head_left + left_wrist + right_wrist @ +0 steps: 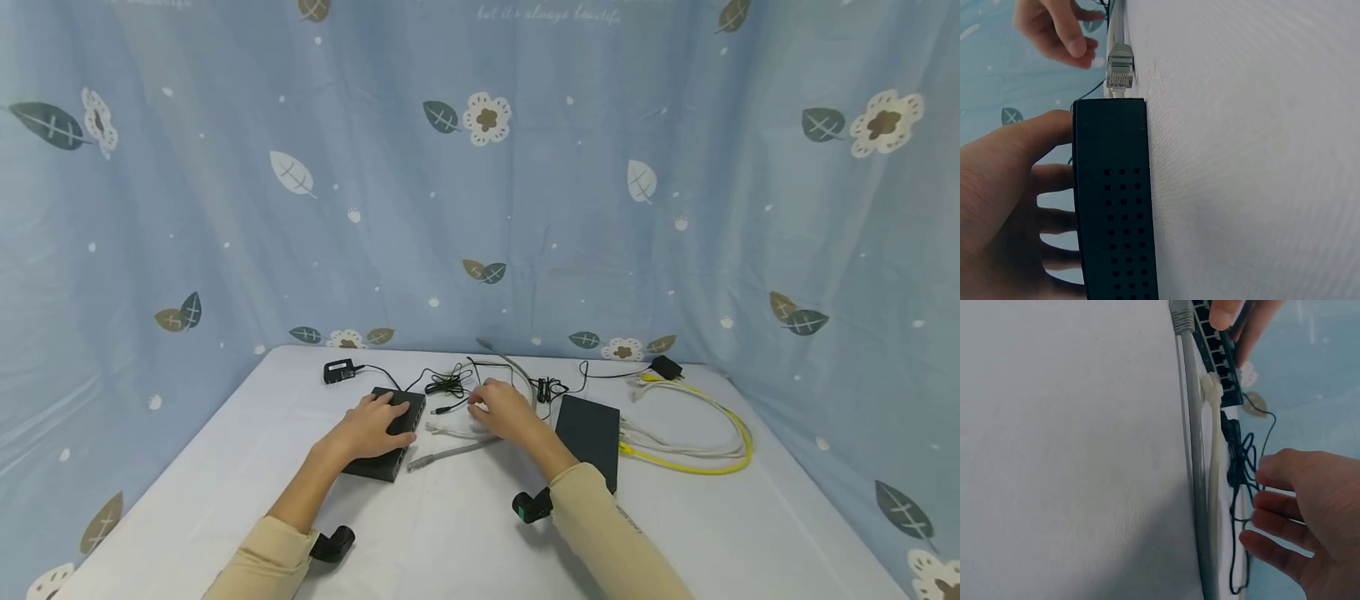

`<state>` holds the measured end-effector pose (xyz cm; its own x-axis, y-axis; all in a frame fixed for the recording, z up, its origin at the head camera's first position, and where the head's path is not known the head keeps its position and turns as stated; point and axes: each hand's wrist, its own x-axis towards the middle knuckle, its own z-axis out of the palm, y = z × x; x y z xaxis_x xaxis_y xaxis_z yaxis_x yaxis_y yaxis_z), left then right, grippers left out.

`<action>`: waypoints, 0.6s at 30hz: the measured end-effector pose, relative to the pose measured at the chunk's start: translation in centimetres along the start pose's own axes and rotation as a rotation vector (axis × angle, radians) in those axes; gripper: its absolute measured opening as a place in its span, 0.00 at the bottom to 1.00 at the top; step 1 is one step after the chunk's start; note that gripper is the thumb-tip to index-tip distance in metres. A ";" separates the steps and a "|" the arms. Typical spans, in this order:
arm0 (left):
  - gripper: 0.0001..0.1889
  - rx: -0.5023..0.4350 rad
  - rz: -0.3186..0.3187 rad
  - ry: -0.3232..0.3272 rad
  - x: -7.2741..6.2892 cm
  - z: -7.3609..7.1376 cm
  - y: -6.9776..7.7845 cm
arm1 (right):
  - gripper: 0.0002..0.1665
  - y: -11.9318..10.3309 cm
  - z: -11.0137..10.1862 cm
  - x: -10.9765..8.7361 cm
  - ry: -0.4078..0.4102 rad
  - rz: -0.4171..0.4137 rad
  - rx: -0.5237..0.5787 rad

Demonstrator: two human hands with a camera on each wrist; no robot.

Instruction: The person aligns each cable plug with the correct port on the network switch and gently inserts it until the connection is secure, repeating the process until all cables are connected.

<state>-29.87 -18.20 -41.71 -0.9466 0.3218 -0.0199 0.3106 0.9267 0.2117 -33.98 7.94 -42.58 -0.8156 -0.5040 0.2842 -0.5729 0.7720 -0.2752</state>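
Observation:
My left hand (pixel 372 427) rests with spread fingers on top of a black network switch (pixel 375 467) on the left of the table. A row of ports along the switch's side shows in the right wrist view. My right hand (pixel 506 410) hovers over the cables in the middle, fingers loosely bent and nothing visible between them. Beneath and beside it lie a grey network cable (pixel 457 451), a white network cable (pixel 1213 444) and a black power cord with a barrel plug (pixel 442 410). The grey cable's clear connector (pixel 1120 72) lies close to the switch's port side.
A second black box (pixel 588 437) lies on the right, partly behind my right forearm, with yellow (pixel 738 425) and white cables at its side. Black power adapters (pixel 339 372) stand at the back left and back right. A patterned blue curtain (pixel 480 208) hangs behind the white table.

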 end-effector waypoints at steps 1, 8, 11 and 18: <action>0.35 -0.001 -0.003 -0.001 -0.1 0.0 0.0 | 0.10 0.0 0.2 0.2 0.005 0.005 0.005; 0.35 0.000 -0.013 0.003 -0.2 0.0 0.1 | 0.12 -0.3 1.4 1.0 -0.004 0.063 0.048; 0.35 0.002 -0.008 0.002 -0.2 0.0 0.1 | 0.13 -0.5 1.9 1.0 -0.013 0.062 0.026; 0.35 -0.009 -0.007 0.006 -0.2 0.1 0.1 | 0.15 -1.0 2.2 0.9 0.047 0.034 -0.040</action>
<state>-29.70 -18.16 -41.75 -0.9494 0.3138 -0.0151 0.3029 0.9271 0.2207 -34.33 5.85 -44.04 -0.8295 -0.4592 0.3179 -0.5404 0.8037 -0.2490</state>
